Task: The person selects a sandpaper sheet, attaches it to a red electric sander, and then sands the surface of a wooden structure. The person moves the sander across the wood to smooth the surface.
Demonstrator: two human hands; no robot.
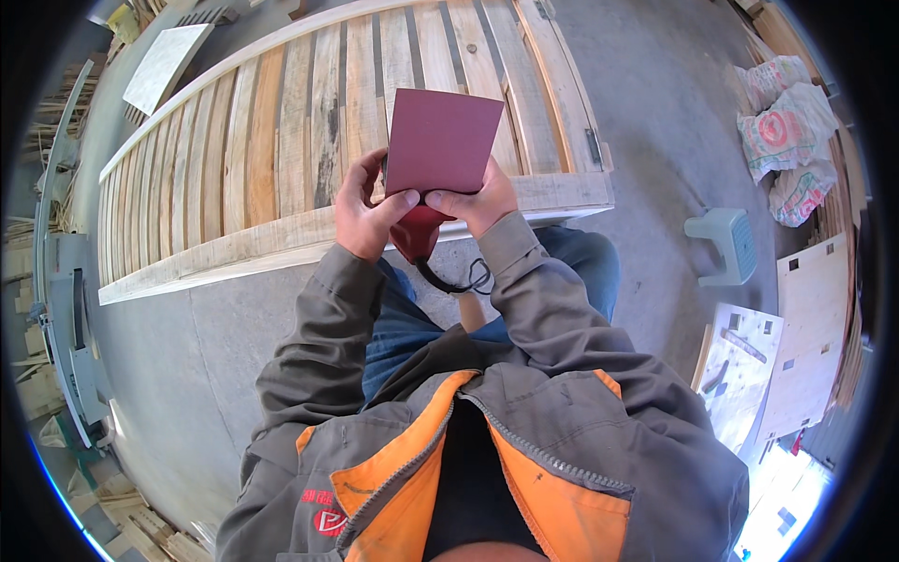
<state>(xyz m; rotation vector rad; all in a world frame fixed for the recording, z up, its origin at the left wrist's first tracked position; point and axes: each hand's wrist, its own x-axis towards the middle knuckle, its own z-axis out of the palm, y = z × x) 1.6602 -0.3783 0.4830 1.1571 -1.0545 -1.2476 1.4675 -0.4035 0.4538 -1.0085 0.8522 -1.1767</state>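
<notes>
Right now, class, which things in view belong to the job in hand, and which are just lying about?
Likely in the job:
- maroon sheet, held by left hand and right hand
- red tool with black cord
- slatted wooden frame in front

Apparently lying about:
- pale stool
- woven sacks
- panels with square holes

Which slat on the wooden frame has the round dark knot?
The slat running behind the upper-right corner of the maroon sheet. Its knot shows above the sheet's top edge; the slats on either side show no such round spot.
</notes>
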